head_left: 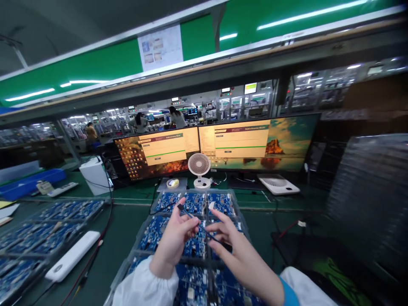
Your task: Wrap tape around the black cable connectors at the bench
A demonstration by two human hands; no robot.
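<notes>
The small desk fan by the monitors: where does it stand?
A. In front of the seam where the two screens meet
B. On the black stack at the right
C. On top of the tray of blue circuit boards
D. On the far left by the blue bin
A: the white desk fan stands on the green bench in front of where the left monitor and the right monitor meet, beyond the tray of circuit boards.

Head-worn view, forward and down, close over workbench (pixel 127 238)
</notes>
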